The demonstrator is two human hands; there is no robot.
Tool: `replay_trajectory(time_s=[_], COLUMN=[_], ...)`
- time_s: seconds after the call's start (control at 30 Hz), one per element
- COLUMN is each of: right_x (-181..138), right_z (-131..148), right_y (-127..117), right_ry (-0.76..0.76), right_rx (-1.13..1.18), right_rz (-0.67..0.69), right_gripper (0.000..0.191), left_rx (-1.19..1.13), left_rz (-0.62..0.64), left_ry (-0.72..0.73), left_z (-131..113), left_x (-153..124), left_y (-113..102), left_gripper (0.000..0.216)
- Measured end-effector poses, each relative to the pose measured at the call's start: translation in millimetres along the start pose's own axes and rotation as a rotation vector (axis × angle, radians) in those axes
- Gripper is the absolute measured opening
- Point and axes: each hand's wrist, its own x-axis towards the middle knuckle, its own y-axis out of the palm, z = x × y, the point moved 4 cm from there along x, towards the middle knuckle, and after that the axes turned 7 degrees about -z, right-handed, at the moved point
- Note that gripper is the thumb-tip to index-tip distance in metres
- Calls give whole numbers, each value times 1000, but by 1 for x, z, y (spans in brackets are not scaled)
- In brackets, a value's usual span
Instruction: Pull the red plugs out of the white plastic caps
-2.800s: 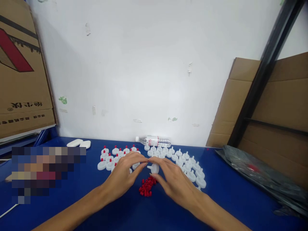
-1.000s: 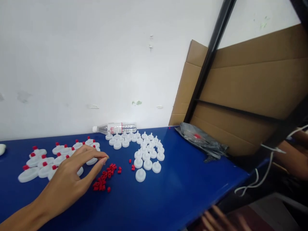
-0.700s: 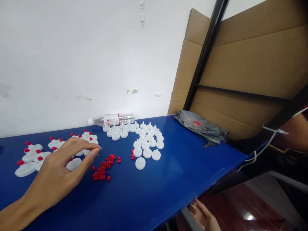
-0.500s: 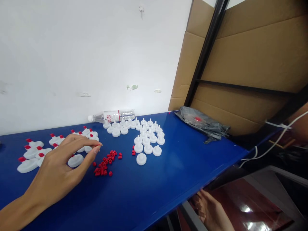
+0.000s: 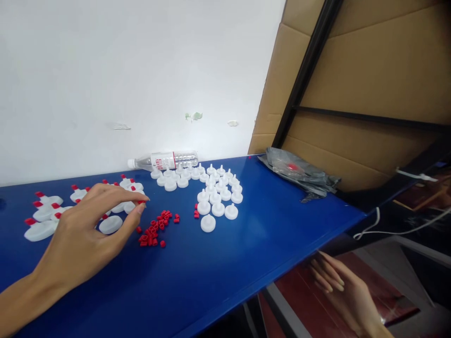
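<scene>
My left hand (image 5: 89, 225) is raised over the table, its thumb and index fingertips pinched on a small red cap (image 5: 141, 202). Just right of it lies a loose heap of red caps (image 5: 153, 233). Behind and beneath this hand are several white round nozzle lids with red caps on their spouts (image 5: 41, 230). More white nozzle lids (image 5: 218, 209) with bare spouts stand in a cluster at the table's middle. My right hand (image 5: 343, 286) hangs beyond the table's front edge, fingers stretched out, touching none of the parts.
A clear plastic bottle (image 5: 164, 160) lies against the white wall. A grey plastic bag (image 5: 299, 171) rests at the back right of the blue table (image 5: 282, 220). Cardboard (image 5: 380, 75) and a black metal frame (image 5: 305, 70) border the right side; a white cable (image 5: 398, 230) hangs there.
My right hand has moved right and slightly up, out from the table edge, and its fingers are straighter. The left hand stays pinched; the red cap in it now shows. The view has tilted slightly.
</scene>
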Motion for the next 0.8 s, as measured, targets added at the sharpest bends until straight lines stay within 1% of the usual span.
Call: replay_trajectory(time_s=[0.17,0.4,0.57,0.73,0.8], right_x=[-9,-14,-16,-22,-25], right_z=[9,14,17,17,20], right_y=[18,24,32,41,47], right_ry=[-112,-223,-279,-328,-374], right_rx=[-95,-163,-273,-349,-368], right_rz=[47,56,87,83,70], right_gripper=[50,45,42,44,45], left_rx=[-10,1,5,-3,-8], left_rz=[-3,24,15,22,26], left_ry=[41,60,65,90,92], left_z=[-5,-8,-7,-10,-11], left_x=[1,4,3,3,4], left_y=[0,-1,-2,-1,0], left_gripper=[16,15,14,15,15])
